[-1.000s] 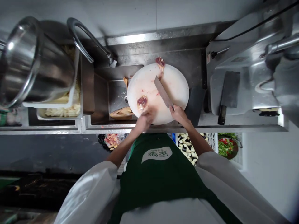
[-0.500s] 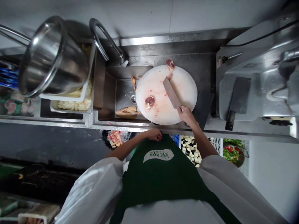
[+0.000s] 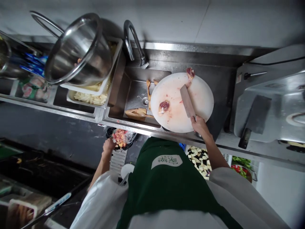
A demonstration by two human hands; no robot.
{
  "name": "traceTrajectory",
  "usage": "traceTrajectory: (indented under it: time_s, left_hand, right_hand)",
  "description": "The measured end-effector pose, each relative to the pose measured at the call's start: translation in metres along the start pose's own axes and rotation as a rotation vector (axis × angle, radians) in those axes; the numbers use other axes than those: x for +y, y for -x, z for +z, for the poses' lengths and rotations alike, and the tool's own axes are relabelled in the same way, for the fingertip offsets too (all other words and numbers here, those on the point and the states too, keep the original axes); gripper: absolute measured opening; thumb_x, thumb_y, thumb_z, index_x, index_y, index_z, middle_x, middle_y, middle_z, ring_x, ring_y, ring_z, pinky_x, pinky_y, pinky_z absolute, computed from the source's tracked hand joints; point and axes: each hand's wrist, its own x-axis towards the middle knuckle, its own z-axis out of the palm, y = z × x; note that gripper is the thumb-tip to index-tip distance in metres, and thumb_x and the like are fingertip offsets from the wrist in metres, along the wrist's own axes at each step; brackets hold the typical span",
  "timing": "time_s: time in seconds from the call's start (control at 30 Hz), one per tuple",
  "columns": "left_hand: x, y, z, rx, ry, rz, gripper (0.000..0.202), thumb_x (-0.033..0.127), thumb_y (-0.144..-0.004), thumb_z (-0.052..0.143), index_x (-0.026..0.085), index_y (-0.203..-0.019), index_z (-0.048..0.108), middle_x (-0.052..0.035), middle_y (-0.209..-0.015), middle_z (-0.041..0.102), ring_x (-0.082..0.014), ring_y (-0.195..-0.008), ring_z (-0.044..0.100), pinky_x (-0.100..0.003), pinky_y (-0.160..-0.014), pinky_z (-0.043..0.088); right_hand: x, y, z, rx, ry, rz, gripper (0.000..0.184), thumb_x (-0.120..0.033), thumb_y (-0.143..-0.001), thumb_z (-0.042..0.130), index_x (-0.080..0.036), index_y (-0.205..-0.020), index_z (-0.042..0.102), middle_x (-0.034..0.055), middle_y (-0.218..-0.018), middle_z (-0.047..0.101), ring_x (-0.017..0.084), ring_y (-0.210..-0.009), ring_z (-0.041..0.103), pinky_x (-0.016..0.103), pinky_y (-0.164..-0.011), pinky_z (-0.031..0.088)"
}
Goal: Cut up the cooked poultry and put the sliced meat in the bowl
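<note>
My right hand (image 3: 199,125) is closed round the handle of a cleaver (image 3: 187,101). Its broad blade lies over the round white cutting board (image 3: 205,95). A dark red piece of meat (image 3: 164,106) sits on the board's left side, and a bone-in drumstick (image 3: 190,73) lies at the far rim. To the lower left, my left hand (image 3: 109,145) hangs below the counter edge, fingers curled, beside a black bag of meat scraps (image 3: 120,137). Whatever it may hold is hidden.
Left of the board, a plucked bird carcass (image 3: 137,114) lies in the sink (image 3: 133,98), under a curved tap (image 3: 130,35). A large steel pot (image 3: 78,54) leans over trays of pale strips (image 3: 90,97). A second cleaver (image 3: 256,116) rests at the right.
My left hand has swung left from in front of the apron to beside the scrap bag. The right hand and cleaver stay over the board. The view has shifted left and tilted.
</note>
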Motion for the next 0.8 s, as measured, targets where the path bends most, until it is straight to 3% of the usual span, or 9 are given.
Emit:
traceTrajectory:
  time_s: [0.03, 0.1, 0.2, 0.3, 0.4, 0.5, 0.57, 0.7, 0.8]
  left_hand:
    - [0.006, -0.004, 0.0, 0.072, -0.05, -0.004, 0.024, 0.031, -0.067, 0.073, 0.016, -0.086, 0.069, -0.0123, -0.08, 0.072, -0.0322, -0.089, 0.07, -0.037, -0.077, 0.052]
    - [0.045, -0.015, 0.011, 0.219, -0.077, 0.091, 0.022, 0.028, -0.077, 0.063, 0.015, -0.091, 0.071, -0.0149, -0.089, 0.074, -0.032, -0.092, 0.07, -0.039, -0.083, 0.051]
    - [0.148, -0.033, 0.055, 0.264, 0.035, 0.44, 0.029, 0.03, -0.089, 0.051, 0.014, -0.102, 0.072, -0.0161, -0.105, 0.073, -0.0287, -0.099, 0.068, -0.038, -0.092, 0.05]
    - [0.254, -0.043, 0.108, 0.094, 0.013, 0.683, 0.033, 0.034, -0.093, 0.053, 0.012, -0.111, 0.07, -0.019, -0.115, 0.07, -0.0311, -0.111, 0.063, -0.043, -0.101, 0.046]
    - [0.312, -0.042, 0.143, -0.058, -0.188, 0.698, 0.045, 0.041, -0.085, 0.069, 0.01, -0.117, 0.064, -0.0244, -0.128, 0.061, -0.0397, -0.125, 0.053, -0.052, -0.104, 0.043]
    - [0.322, -0.037, 0.154, -0.199, -0.178, 0.735, 0.043, 0.041, -0.085, 0.071, 0.014, -0.117, 0.061, -0.0182, -0.113, 0.066, -0.035, -0.109, 0.061, -0.047, -0.092, 0.049]
    - [0.317, -0.034, 0.152, -0.232, -0.116, 0.863, 0.031, 0.037, -0.089, 0.066, 0.017, -0.113, 0.062, -0.0126, -0.102, 0.067, -0.0292, -0.099, 0.063, -0.043, -0.088, 0.051]
    - [0.297, -0.032, 0.142, -0.069, -0.125, 1.195, 0.021, 0.026, -0.097, 0.051, 0.019, -0.113, 0.064, -0.0134, -0.121, 0.059, -0.0265, -0.118, 0.054, -0.043, -0.104, 0.046]
    - [0.27, -0.033, 0.138, -0.131, -0.223, 1.329, 0.022, 0.029, -0.097, 0.053, 0.02, -0.113, 0.066, -0.0133, -0.133, 0.052, -0.0259, -0.13, 0.047, -0.043, -0.111, 0.042]
  right_hand:
    - [-0.002, 0.001, 0.001, 0.012, 0.023, -0.009, 0.037, -0.038, -0.102, 0.039, -0.014, -0.107, 0.066, 0.0091, -0.076, 0.07, 0.017, -0.054, 0.058, 0.027, -0.057, 0.037]
    - [-0.008, 0.003, 0.003, 0.038, 0.073, -0.022, 0.035, -0.036, -0.103, 0.039, -0.014, -0.107, 0.066, 0.0118, -0.083, 0.072, 0.018, -0.062, 0.062, 0.027, -0.06, 0.037]
    - [-0.014, 0.004, 0.006, 0.062, 0.132, -0.01, 0.035, -0.035, -0.103, 0.039, -0.014, -0.109, 0.066, 0.014, -0.091, 0.073, 0.02, -0.072, 0.065, 0.027, -0.063, 0.038]
    - [-0.019, 0.006, 0.008, 0.054, 0.146, 0.013, 0.036, -0.034, -0.104, 0.038, -0.014, -0.112, 0.066, 0.0136, -0.09, 0.073, 0.021, -0.074, 0.067, 0.027, -0.065, 0.039]
    - [-0.021, 0.009, 0.009, 0.063, 0.133, 0.033, 0.036, -0.036, -0.105, 0.038, -0.015, -0.113, 0.067, 0.0139, -0.092, 0.074, 0.021, -0.079, 0.068, 0.026, -0.067, 0.041]
    - [-0.023, 0.012, 0.009, 0.071, 0.104, 0.038, 0.037, -0.036, -0.106, 0.037, -0.015, -0.114, 0.067, 0.0145, -0.096, 0.074, 0.022, -0.083, 0.069, 0.026, -0.069, 0.042]
    - [-0.023, 0.012, 0.008, 0.067, 0.079, 0.039, 0.037, -0.037, -0.106, 0.037, -0.015, -0.114, 0.066, 0.0146, -0.098, 0.075, 0.021, -0.084, 0.07, 0.026, -0.069, 0.042]
    - [-0.019, 0.01, 0.005, 0.058, 0.045, 0.04, 0.037, -0.038, -0.106, 0.038, -0.015, -0.116, 0.066, 0.015, -0.101, 0.075, 0.021, -0.088, 0.07, 0.025, -0.071, 0.043]
    - [-0.02, 0.013, 0.002, 0.07, 0.044, 0.03, 0.038, -0.037, -0.106, 0.037, -0.015, -0.119, 0.064, 0.0164, -0.108, 0.074, 0.024, -0.095, 0.07, 0.027, -0.074, 0.043]
